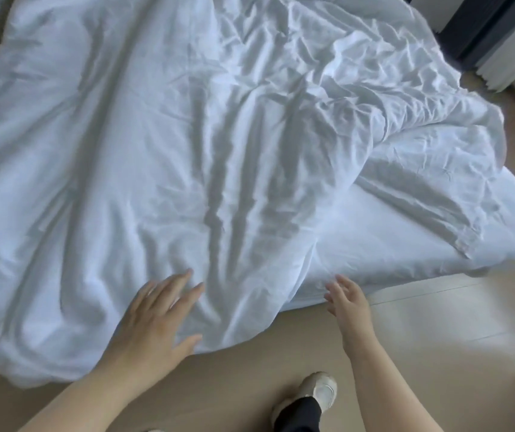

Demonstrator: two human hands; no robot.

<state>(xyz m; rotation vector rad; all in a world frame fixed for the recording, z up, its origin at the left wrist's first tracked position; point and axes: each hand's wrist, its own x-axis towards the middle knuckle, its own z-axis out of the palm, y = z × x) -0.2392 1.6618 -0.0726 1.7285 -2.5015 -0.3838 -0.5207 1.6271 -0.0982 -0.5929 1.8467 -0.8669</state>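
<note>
Both hands are open here: my left hand (pixel 156 310) hovers flat over the rumpled white cotton duvet (pixel 218 151) spread ahead of me, my right hand (pixel 348 302) reaches its near edge. Grab only the cover and I'd guess the filling bunches up.

I see a smooth beige floor (pixel 250 385), a pale cream shoe (pixel 320 389) standing on it — and a dark navy pleated curtain (pixel 480 29) top right.

Beige floor (pixel 250 385), sunlit at right; perhaps pleated curtains (pixel 508 54) beyond
</note>
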